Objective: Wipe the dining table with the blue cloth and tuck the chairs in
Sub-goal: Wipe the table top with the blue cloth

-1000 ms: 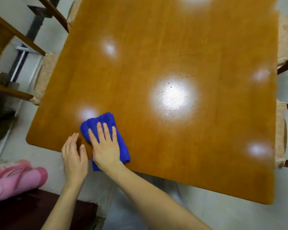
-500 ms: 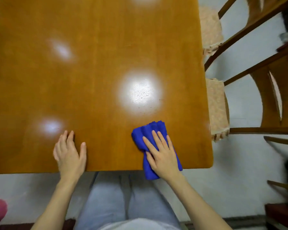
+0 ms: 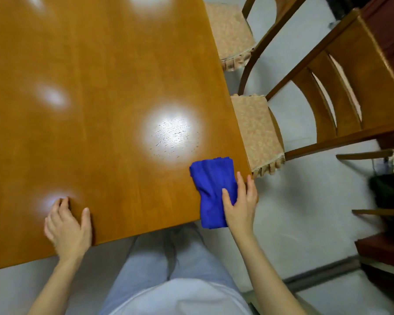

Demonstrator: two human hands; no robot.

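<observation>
head: blue cloth (image 3: pixel 210 185) slid to table (image 3: pixel 100 114) corner

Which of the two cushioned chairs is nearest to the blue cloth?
The near chair: its seat corner is right beside the cloth; the far chair stands further along the table.

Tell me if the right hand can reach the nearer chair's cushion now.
Probably yes: the right hand presses the blue cloth at the table corner; the cushion sits just beyond, nothing between.
</observation>
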